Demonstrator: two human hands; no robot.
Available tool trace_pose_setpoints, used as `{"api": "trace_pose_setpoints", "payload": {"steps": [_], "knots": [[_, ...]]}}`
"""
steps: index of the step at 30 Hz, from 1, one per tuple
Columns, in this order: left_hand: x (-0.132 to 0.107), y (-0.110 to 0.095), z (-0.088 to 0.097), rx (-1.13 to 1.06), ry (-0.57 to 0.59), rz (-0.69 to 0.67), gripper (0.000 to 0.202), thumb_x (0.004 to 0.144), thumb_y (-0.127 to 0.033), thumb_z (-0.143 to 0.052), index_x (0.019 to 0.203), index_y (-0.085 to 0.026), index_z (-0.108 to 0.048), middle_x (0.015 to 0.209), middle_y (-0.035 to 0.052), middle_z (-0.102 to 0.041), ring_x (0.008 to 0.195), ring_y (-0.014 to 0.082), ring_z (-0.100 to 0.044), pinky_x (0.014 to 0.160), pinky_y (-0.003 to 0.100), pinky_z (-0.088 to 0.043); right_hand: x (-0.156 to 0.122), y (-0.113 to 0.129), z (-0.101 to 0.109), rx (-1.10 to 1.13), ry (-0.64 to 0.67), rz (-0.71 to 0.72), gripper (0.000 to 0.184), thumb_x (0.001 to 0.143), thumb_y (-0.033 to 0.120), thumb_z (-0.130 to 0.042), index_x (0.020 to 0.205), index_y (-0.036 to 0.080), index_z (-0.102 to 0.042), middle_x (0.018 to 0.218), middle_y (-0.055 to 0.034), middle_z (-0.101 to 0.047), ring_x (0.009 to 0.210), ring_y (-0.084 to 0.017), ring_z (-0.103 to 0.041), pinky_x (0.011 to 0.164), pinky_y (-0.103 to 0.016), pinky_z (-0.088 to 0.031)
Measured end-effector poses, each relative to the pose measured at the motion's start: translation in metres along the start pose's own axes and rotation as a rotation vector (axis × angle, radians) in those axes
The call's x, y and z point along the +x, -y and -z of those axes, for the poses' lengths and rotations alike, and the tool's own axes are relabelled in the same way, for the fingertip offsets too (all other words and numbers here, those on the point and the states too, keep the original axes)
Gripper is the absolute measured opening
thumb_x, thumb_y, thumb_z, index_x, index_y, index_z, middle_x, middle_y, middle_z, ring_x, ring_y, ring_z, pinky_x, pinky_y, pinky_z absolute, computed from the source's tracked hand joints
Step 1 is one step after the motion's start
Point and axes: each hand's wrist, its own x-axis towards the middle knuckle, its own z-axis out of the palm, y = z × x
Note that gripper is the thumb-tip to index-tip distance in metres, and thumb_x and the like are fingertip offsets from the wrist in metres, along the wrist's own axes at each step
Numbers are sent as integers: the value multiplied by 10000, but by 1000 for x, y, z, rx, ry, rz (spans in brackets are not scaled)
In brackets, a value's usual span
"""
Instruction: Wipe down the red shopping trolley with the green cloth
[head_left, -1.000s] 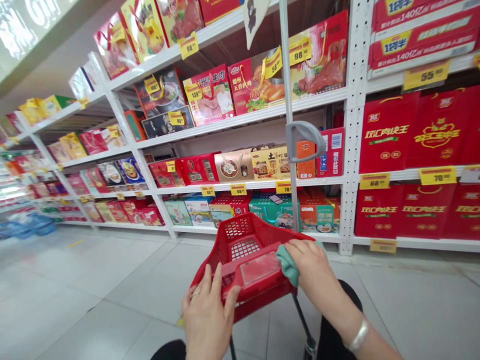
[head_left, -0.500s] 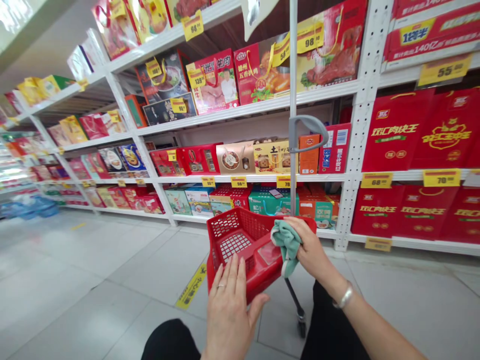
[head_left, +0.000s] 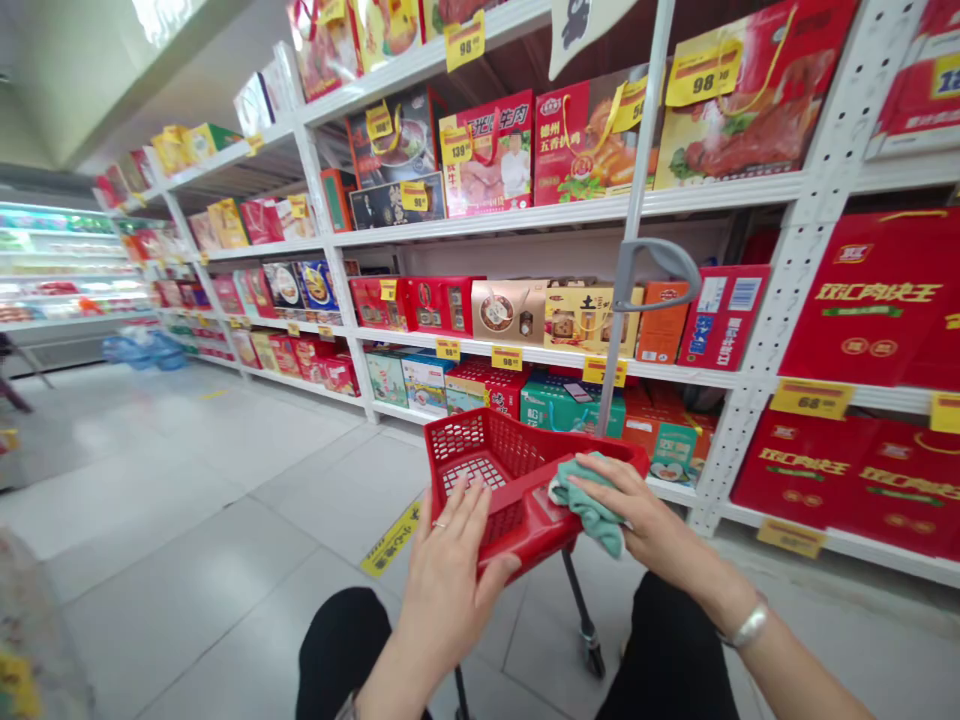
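In front of me stands a small red plastic shopping basket cart [head_left: 517, 535] with perforated sides and dark wheeled legs. My left hand [head_left: 450, 560] lies flat on its near left edge, fingers stretched out and holding nothing. My right hand [head_left: 637, 505] grips a green cloth [head_left: 592, 505] and presses it on the panel of the near rim, at the right side. Part of the cloth hangs loose below the fingers. A grey pole [head_left: 637, 150] with a grey hook-shaped handle [head_left: 656, 270] rises behind the cart's right side.
White shelves [head_left: 525, 222] full of boxed foods with yellow price tags run along behind the cart. Red gift boxes [head_left: 862, 300] fill the right end. A yellow floor sticker [head_left: 391, 540] lies left of the cart. Far left are blue plastic-looking items [head_left: 146, 347] on the floor.
The cloth in my right hand has gone from a raised bunch at the rim to lying flatter against the panel. My left hand stays on the edge. The view has turned left.
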Motion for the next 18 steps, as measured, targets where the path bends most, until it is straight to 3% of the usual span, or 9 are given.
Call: {"api": "trace_pose_setpoints", "payload": {"steps": [3,6,8,11,14,16,18], "knots": [[3,10,-3,-40,48,30,671,1007,-523,-362,1553,-135,-330,1531,177,-480,1483,304,-351,1215,598,-252,7,-25,6,22,-45,-71,403,995,317,-492,1384,311,-598,1502,-98,-507,1364,-250,-492,1106,-457,-453],[5,3,-12,-105,51,30,795,987,-625,-309,1597,-129,-184,1579,202,-399,1515,312,-273,1217,581,-245,14,-29,3,-73,-131,-153,359,981,335,-500,1296,283,-664,1402,-105,-593,1275,-278,-548,1078,-513,-457],[7,-8,-15,-170,50,58,867,966,-681,-263,1609,-135,-68,1620,214,-308,1534,328,-201,1211,598,-242,16,-11,-5,-109,-149,-126,337,976,304,-498,1257,286,-684,1351,-97,-629,1244,-283,-553,1069,-526,-454],[8,-27,-10,-344,97,82,889,939,-719,-174,1606,-178,55,1665,185,-182,1549,323,-106,1216,625,-211,10,37,-25,-95,-116,14,364,961,234,-493,1278,305,-657,1362,-73,-623,1278,-274,-522,1111,-526,-411],[7,-37,0,-599,152,88,798,955,-666,-79,1602,-228,88,1689,120,-100,1553,254,-92,1249,541,-199,1,78,-40,-95,-112,148,424,922,187,-499,1320,269,-617,1369,-87,-618,1280,-281,-523,1109,-517,-411],[9,-36,1,-742,160,106,752,968,-631,-52,1604,-251,77,1697,74,-50,1554,220,-65,1266,475,-178,-4,85,-40,-138,-155,181,424,909,173,-503,1311,240,-619,1346,-99,-633,1230,-278,-561,1067,-487,-448],[16,-29,-6,-771,169,127,752,971,-639,-79,1607,-261,61,1697,46,-18,1555,223,-12,1275,475,-116,-10,74,-30,-196,-193,197,391,908,193,-520,1279,236,-638,1307,-92,-659,1166,-271,-602,1016,-450,-482]]}}
